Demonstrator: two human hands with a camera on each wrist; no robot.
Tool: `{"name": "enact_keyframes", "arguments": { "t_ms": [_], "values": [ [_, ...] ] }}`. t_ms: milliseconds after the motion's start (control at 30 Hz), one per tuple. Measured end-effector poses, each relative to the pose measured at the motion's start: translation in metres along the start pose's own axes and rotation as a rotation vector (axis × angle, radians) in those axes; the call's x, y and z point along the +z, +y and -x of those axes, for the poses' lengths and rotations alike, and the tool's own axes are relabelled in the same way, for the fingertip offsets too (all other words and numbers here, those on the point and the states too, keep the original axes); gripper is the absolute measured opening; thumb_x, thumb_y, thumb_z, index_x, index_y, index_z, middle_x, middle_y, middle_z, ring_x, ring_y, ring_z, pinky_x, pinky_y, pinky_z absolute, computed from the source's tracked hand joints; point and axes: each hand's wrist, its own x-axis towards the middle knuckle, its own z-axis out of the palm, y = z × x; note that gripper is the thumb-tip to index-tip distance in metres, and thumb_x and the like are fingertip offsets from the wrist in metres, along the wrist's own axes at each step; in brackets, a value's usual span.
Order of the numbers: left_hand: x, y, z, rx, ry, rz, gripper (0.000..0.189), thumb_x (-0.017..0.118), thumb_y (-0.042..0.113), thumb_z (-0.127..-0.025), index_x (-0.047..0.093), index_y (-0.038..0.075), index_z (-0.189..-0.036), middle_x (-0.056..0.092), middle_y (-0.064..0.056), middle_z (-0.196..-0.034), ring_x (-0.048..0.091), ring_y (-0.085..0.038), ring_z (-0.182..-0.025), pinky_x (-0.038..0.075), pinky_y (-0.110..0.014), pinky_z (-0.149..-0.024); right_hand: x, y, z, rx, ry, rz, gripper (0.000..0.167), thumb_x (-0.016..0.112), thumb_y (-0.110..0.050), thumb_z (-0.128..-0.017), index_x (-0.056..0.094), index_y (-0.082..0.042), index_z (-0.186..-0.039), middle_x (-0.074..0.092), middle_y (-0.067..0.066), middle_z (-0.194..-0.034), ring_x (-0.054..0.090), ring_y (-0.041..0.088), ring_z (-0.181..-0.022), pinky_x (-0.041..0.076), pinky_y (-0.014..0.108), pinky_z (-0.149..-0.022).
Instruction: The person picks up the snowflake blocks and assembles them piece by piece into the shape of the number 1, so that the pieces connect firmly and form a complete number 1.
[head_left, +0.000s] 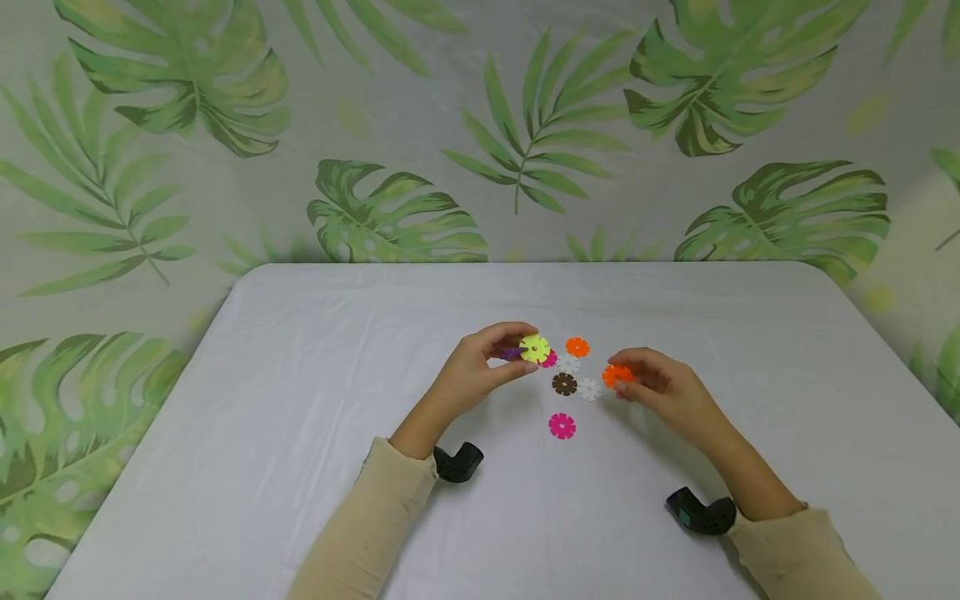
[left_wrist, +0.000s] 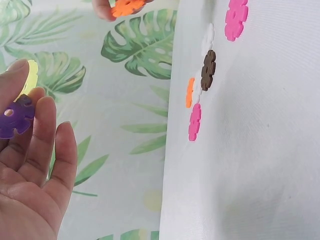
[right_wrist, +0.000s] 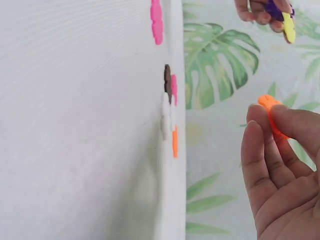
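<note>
Basically, left hand pinches yellow disc between thumb and fingertips, purple disc inside those fingers (looks slotted in); right hand pinches an orange disc, thumb and fingertips nearly meeting. Brown disc lies below, between both hands. Risk, I'd guess: shallow fingertip grip plus skewed push twists a disc loose.

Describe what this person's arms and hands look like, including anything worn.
The arms wear light beige sleeves, a left sleeve and a right sleeve, leaving the wrists exposed. A black, bent-shaped left device sits by one cuff; a similar right device bears a small teal patch. The left hand and right hand are ungloved, with no rings visible on the fingers.
</note>
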Motion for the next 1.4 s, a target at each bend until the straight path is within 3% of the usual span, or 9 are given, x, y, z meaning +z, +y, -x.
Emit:
{"name": "enact_keyframes", "arguments": {
  "t_ms": [167,333,733,1100,1233,1400],
  "values": [
    [0.000,0.000,0.000,0.007,0.001,0.003,0.036,0.067,0.004,-0.080,0.056,0.000,-0.114,0.060,-0.008,-0.099,0.057,-0.015,-0.088,0.046,-0.028,-0.082,0.000,0.000,-0.007,-0.008,0.000,-0.007,0.030,0.060,0.002,-0.083,0.055,0.000,-0.113,0.059,0.012,-0.096,0.061,0.028,-0.079,0.051,0.028,-0.069],
    [0.000,0.001,0.000,0.014,0.001,0.006,0.035,0.067,0.004,-0.080,0.056,-0.001,-0.113,0.060,-0.009,-0.099,0.057,-0.016,-0.087,0.046,-0.031,-0.082,0.003,-0.006,-0.015,-0.062,0.004,0.001,0.030,0.059,0.004,-0.084,0.054,0.001,-0.114,0.058,0.013,-0.097,0.062,0.020,-0.080,0.051,0.026,-0.070],
    [0.000,0.001,0.000,0.005,0.001,-0.005,0.035,0.066,0.005,-0.081,0.056,0.000,-0.114,0.060,-0.009,-0.099,0.056,-0.016,-0.087,0.046,-0.030,-0.082,0.015,-0.023,-0.031,-0.130,0.060,-0.090,0.032,0.058,0.011,-0.081,0.055,0.003,-0.112,0.058,0.018,-0.100,0.062,0.021,-0.078,0.051,0.026,-0.070],
    [-0.001,0.000,0.000,0.020,0.002,-0.005,0.034,0.066,0.005,-0.081,0.056,-0.001,-0.114,0.060,-0.009,-0.099,0.057,-0.015,-0.087,0.046,-0.027,-0.082,0.026,-0.030,-0.044,-0.206,0.044,-0.147,0.031,0.057,0.012,-0.081,0.053,0.007,-0.111,0.059,0.017,-0.094,0.062,0.023,-0.078,0.051,0.028,-0.070],
    [-0.001,0.001,0.000,0.026,0.006,-0.009,0.034,0.066,0.005,-0.081,0.056,-0.001,-0.113,0.060,-0.009,-0.098,0.057,-0.015,-0.086,0.046,-0.025,-0.081,0.029,-0.030,-0.046,-0.210,0.038,-0.155,0.030,0.057,0.011,-0.082,0.052,0.009,-0.111,0.058,0.016,-0.095,0.062,0.022,-0.079,0.051,0.027,-0.070],
    [0.000,0.001,0.000,0.024,-0.003,0.000,0.034,0.065,0.004,-0.081,0.056,-0.002,-0.114,0.060,-0.010,-0.099,0.057,-0.017,-0.087,0.046,-0.030,-0.082,0.032,-0.030,-0.047,-0.203,0.053,-0.162,0.029,0.057,0.011,-0.082,0.052,0.010,-0.111,0.058,0.016,-0.095,0.062,0.021,-0.078,0.051,0.027,-0.070]
  ]
}}
